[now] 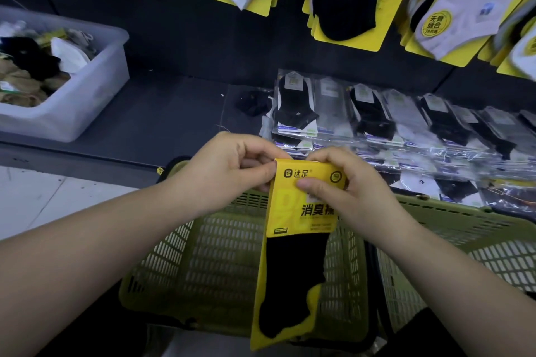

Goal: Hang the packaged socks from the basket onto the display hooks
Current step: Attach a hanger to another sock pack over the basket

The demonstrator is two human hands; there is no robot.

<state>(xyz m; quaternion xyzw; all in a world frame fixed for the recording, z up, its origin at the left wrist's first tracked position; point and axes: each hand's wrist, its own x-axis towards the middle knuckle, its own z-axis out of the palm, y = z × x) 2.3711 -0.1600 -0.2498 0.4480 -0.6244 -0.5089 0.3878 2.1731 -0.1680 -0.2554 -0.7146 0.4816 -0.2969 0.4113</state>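
Sock pack: a black ankle sock on a bright yellow card backing with a printed yellow header (293, 255), held upright in the centre of the frame, its lower end hanging down in front of the basket.
Left hand: the left hand (229, 171) sits left of centre, fingers curled, thumb and fingertips pinching the top left corner of the pack's header.
Right hand: the right hand (348, 191) is closed around the header's right edge, thumb pressed flat across the printed front, other fingers behind the card.
Basket: an olive-green plastic basket with slotted mesh walls (208, 255) fills the lower middle of the frame, directly under both hands; I cannot tell what lies inside.
Hanging display: white and black socks on yellow cards (345, 3) hang in overlapping rows along the upper right against a dark wall panel; the hooks themselves are out of sight.
Shelf stock: clear-wrapped packs of black and grey socks (377, 116) lie fanned in a row on the dark shelf at middle right, just beyond the hands.
Bin: a translucent white plastic tub (95, 90) stands at the upper left on the shelf, holding loose socks in mixed colours.
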